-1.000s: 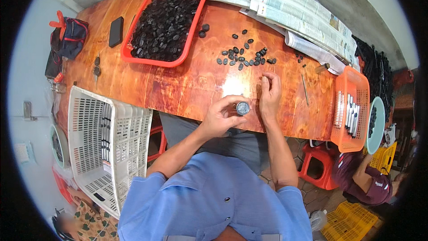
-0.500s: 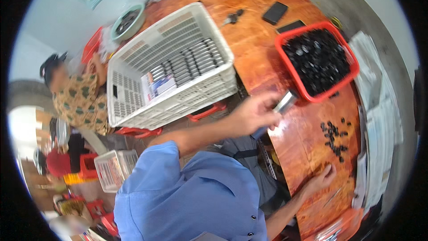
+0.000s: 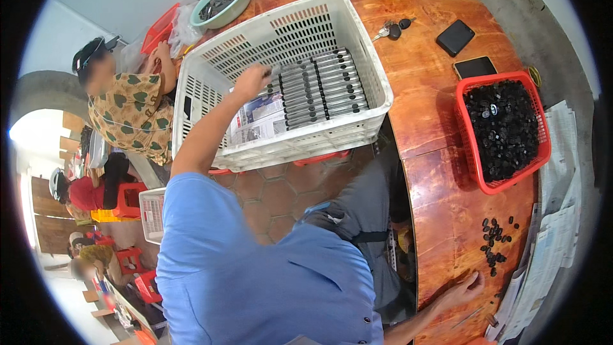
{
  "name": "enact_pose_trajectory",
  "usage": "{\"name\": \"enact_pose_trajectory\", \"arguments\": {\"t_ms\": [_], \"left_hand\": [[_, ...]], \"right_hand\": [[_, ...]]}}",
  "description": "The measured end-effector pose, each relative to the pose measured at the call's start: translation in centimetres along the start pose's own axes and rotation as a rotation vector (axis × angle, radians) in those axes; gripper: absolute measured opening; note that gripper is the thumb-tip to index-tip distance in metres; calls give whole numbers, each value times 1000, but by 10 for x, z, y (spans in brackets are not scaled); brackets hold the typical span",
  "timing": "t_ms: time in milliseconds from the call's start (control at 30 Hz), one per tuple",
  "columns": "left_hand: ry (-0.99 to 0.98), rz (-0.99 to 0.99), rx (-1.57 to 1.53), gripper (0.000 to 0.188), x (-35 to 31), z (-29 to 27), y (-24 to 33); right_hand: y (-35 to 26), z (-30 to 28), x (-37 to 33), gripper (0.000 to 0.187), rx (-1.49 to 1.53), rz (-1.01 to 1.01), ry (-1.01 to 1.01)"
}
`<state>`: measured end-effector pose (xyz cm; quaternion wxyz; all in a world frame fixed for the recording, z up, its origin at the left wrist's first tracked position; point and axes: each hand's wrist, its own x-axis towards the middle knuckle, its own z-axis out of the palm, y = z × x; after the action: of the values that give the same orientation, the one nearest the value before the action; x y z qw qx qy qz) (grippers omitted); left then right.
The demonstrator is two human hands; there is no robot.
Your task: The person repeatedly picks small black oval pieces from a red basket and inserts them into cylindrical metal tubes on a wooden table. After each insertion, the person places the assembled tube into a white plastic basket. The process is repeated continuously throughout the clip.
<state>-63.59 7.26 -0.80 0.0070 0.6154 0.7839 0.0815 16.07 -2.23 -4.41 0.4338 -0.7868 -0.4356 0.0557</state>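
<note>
My left hand [image 3: 251,83] reaches into a white slotted plastic crate [image 3: 281,142], its fingers closed on a short silver tube [image 3: 276,75]. Inside, rows of silver tubes with black fittings [image 3: 325,89] lie side by side. Printed paper [image 3: 258,118] is under or beside them on the crate floor. My right hand [image 3: 465,289] rests palm up on the wooden table, fingers loosely curled and apart, with nothing visible in it. Small black oval pieces [image 3: 495,243] lie scattered just beyond that hand.
A red basket [image 3: 471,166] full of black pieces stands on the table [image 3: 440,217]. Beyond it are a phone [image 3: 476,67], a black case [image 3: 455,37] and keys [image 3: 393,29]. Newspaper [image 3: 549,198] hangs along the right edge. A co-worker [image 3: 131,108] sits left of the crate, near a green basin [image 3: 237,13].
My left hand has moved from over the table, beside the red basket, into the crate with the silver tube. The view has shifted; my right hand stays by the scattered pieces.
</note>
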Motion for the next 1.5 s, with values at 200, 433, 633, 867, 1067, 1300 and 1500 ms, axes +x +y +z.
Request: {"name": "enact_pose_trajectory", "arguments": {"t_ms": [200, 433, 633, 867, 1067, 1300, 1500], "left_hand": [[-394, -88, 275, 29, -25, 77, -46], [-367, -32, 374, 22, -18, 113, -69], [-259, -127, 334, 21, -20, 149, -87], [-247, -118, 257, 26, -14, 131, -67], [-267, -238, 255, 27, -6, 143, -66], [-328, -78, 268, 32, 4, 172, -125], [-320, -32, 288, 47, 4, 149, -126]], "right_hand": [[-1, -4, 1, 31, -55, -51, -32], [2, -5, 0, 32, -94, -80, -34], [11, -5, 5, 33, -181, -132, -40], [22, -5, 10, 34, -179, -171, -57], [-3, -6, -2, 35, -228, -134, -55], [-51, 7, -14, 18, -187, -67, -24], [-44, 8, -5, 24, -207, -161, 13]]}}
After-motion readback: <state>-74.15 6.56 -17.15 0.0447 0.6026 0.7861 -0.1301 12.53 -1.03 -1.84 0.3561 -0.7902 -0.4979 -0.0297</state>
